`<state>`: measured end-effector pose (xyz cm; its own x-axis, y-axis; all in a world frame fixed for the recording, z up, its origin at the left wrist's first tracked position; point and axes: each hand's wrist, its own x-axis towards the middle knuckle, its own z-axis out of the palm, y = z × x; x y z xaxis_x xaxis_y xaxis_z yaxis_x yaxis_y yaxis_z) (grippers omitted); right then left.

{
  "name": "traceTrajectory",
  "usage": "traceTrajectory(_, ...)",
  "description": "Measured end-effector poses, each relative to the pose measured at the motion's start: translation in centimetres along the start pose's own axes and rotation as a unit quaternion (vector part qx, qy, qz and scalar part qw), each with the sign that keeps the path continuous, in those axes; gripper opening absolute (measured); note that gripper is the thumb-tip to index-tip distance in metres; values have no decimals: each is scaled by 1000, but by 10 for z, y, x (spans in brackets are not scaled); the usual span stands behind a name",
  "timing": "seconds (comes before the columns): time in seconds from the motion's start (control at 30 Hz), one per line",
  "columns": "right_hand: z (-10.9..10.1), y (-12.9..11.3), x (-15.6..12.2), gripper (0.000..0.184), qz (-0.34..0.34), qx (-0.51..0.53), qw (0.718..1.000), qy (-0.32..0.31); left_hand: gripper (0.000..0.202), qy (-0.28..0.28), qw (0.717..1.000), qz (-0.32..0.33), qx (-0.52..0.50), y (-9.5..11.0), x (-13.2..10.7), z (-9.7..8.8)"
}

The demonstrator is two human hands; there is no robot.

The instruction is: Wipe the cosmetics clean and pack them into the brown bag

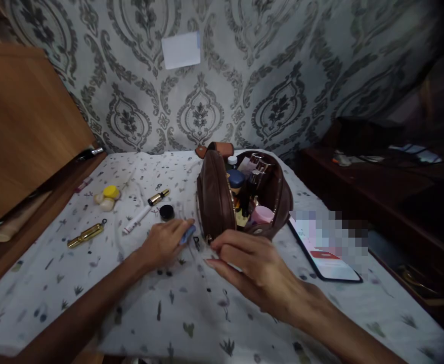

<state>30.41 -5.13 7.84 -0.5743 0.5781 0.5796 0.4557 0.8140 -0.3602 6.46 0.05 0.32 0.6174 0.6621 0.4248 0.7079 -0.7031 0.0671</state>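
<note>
My left hand [164,243] is closed on a small blue object [187,234], mostly hidden by the fingers, so its kind does not show. A round black lid or jar [166,212] lies just beyond that hand. At the near end of an unzipped brown cosmetic bag [216,194] is my right hand [250,263], thumb and fingers apart with nothing seen between them. Its fingertips are close to the bag's zipper end; whether they touch cannot be made out. Inside the bag are a pink jar [262,215], a blue-lidded jar [236,179] and several bottles.
Left on the patterned cloth [184,328] lie a gold tube [86,235], a white pen-like tube [137,220], a black-and-gold tube [158,197] and a yellow-capped item [111,192]. A phone [326,253] rests right of the bag. A wooden panel [28,126] borders the left.
</note>
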Motion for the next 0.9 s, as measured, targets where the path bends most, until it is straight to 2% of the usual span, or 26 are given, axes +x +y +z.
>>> traceTrajectory(0.07, 19, 1, -2, 33, 8, 7, 999, -42, 30, -8, 998, -57, 14, -19, -4, -6)
traceTrajectory(0.17, 46, 3, 3, 28, 33, 51, 994, -92, 32, 10, 981, -188, 50, -46, 1, -18)
traceTrajectory(0.23, 61, 3, 12, 22, 73, 100, 987, -100, 34, -23, 960, -265, 88, -60, 9, -23)
traceTrajectory(0.33, 84, 6, 31, 15, 144, 180, 969, -83, 35, -117, 933, -319, 122, -71, 21, -23)
traceTrajectory(0.4, 103, 11, 42, 10, 206, 239, 947, -52, 34, -156, 924, -326, 123, -75, 26, -19)
traceTrajectory(0.43, 113, 15, 45, 10, 243, 286, 926, -47, 33, -162, 923, -327, 120, -77, 27, -18)
traceTrajectory(0.5, 133, 23, 48, 16, 310, 395, 865, -27, 32, -157, 926, -326, 110, -81, 26, -15)
traceTrajectory(0.57, 150, 31, 45, 24, 334, 455, 826, 8, 32, -148, 929, -324, 101, -84, 22, -14)
traceTrajectory(0.63, 160, 38, 39, 32, 342, 477, 809, 38, 33, -116, 933, -329, 83, -87, 17, -15)
traceTrajectory(0.73, 161, 42, 32, 38, 338, 499, 796, 54, 34, -27, 943, -331, -4, -83, 7, -19)
traceTrajectory(0.8, 156, 42, 31, 45, 337, 518, 783, 66, 33, 17, 948, -300, -101, -74, 1, -22)
traceTrajectory(0.9, 149, 39, 32, 56, 344, 533, 769, 84, 33, 32, 948, -225, -224, -52, -7, -26)
